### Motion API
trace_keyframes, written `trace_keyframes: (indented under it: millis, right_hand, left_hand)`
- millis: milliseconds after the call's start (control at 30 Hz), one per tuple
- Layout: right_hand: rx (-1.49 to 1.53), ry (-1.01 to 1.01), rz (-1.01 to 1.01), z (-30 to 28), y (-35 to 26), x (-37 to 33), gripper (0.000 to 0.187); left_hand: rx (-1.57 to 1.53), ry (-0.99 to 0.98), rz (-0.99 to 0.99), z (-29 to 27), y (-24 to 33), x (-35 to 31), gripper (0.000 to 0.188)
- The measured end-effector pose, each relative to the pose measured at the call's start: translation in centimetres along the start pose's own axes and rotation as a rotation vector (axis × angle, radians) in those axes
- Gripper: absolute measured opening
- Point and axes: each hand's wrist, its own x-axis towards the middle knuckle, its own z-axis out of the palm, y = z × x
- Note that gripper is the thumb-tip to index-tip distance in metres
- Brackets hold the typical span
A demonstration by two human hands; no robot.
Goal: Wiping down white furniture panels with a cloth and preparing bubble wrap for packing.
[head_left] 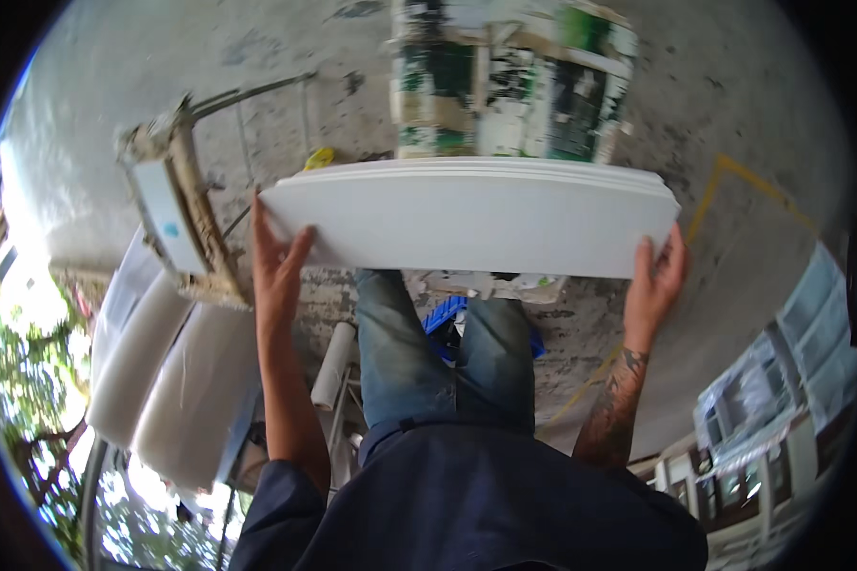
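A stack of long white boards (467, 219) spans the space between my two hands, in front of my thighs. Several edges show layered along its far side. My left hand (278, 262) grips the left end, its thumb on the upper face and the fingers along the end. At the other end my right hand (659, 271) holds the boards the same way, thumb on top. The undersides of the boards are hidden, as are most of the right fingertips.
Beyond the boards lies a patched green and white cardboard surface (514, 90). To the left stand a frame with a tape-covered edge (205, 209) and large rolls of wrap (190, 381). Something blue (445, 319) shows between my legs. Plastic-wrapped items (757, 395) are at right.
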Motion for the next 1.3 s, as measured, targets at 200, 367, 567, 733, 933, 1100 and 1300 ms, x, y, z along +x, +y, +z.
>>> trace_keyframes:
  millis: [200,367,567,733,933,1100,1300]
  right_hand:
    - [-0.115,-0.078,-0.045,-0.9,-0.6,0.5,0.054]
    - [-0.219,-0.206,-0.524,3.4,-11.7,3.0,0.055]
    - [0.259,-1.280,-0.425,20.8,-26.2,4.2,0.060]
    - [-0.136,-1.768,-0.036,31.1,-27.2,0.6,0.070]
    - [-0.089,-1.815,0.132,31.6,-26.8,-1.0,0.075]
    - [-0.092,-1.775,0.045,32.0,-26.2,-0.9,0.071]
    - [-0.051,-1.551,-0.172,33.0,-26.0,1.2,0.061]
  left_hand:
    - [-0.153,-0.099,-0.008,-0.8,-0.6,-0.9,0.083]
    - [-0.688,0.300,-0.239,-1.3,-5.2,-5.0,0.075]
    - [-1.429,0.331,-0.516,4.7,-5.6,-5.0,0.074]
    - [-1.836,0.448,-0.277,7.8,-6.6,-2.0,0.068]
    - [-1.850,0.603,-0.485,7.7,-3.4,-0.7,0.072]
    - [-1.874,0.609,-0.489,7.4,-3.1,-0.8,0.070]
    - [-1.679,0.534,-0.514,5.8,-7.1,-2.9,0.071]
